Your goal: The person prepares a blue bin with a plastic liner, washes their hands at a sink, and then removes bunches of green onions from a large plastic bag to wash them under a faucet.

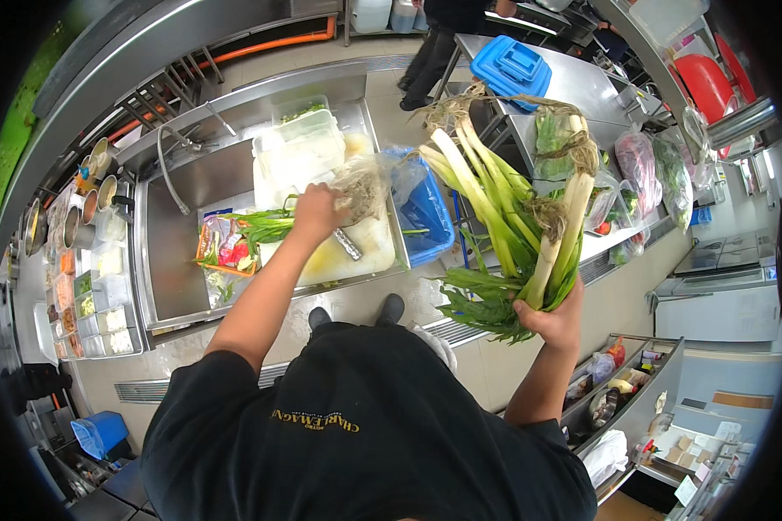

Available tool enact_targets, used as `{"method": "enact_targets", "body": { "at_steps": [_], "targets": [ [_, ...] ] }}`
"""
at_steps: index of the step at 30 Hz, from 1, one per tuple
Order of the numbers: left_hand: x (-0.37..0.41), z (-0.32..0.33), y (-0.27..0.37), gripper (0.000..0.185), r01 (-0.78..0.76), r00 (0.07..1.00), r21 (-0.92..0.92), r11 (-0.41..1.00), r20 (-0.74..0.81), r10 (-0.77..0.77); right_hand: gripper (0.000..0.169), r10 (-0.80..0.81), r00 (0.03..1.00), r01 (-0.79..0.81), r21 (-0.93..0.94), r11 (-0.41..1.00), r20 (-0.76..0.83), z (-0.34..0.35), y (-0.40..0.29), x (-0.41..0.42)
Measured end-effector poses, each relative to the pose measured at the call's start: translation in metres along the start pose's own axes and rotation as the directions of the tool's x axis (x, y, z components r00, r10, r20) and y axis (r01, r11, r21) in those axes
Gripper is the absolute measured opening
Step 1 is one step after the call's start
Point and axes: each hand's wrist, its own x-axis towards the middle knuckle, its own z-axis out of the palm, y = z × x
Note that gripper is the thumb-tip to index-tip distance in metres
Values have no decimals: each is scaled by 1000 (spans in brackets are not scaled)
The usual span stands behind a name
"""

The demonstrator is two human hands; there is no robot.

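My right hand [554,312] grips a bunch of leeks [495,202] by the green leaves, the white stems and dry roots pointing up and away from me. Over the cutting board [371,244], my left hand [319,211] is closed around a bunch of spring onions [267,226], whose green tops lie to its left. Their root ends seem to be the pale, matted clump [362,195] beside a clear plastic bag. A metal-looking handle [347,243] lies on the board near my fingers. Clear plastic containers [300,146] stand at the board's far side.
Left of the board is a steel sink [182,241] with a faucet and an orange basket [228,267] of scraps. A blue bin [427,228] stands right of the board. Beyond the leeks, a steel table holds a blue lidded container [511,68] and bagged vegetables [638,163]. Another person stands beyond.
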Motion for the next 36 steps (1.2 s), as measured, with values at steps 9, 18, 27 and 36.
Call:
{"method": "enact_targets", "body": {
  "at_steps": [9, 18, 27, 36],
  "targets": [
    [49, 30, -1, 11, -235, 968, 175, 956, -44, 246, 70, -14, 994, 11, -32, 999, -107, -7, 4, -28],
    [152, -24, 107, 12, -380, 874, -187, 906, -394, 286, 69, 62, 980, -72, -46, 996, -191, -42, 24, -47],
    [95, 38, 133, 55, 43, 889, -822, 569, 291, 353, 80, 24, 999, -27, -73, 997, -47, -50, 42, -13],
    [-59, -44, 119, 103, 355, 847, -791, -499, 45, 530, 90, -61, 899, -6, 153, 988, 433, 79, 51, 53]
  ]
}}
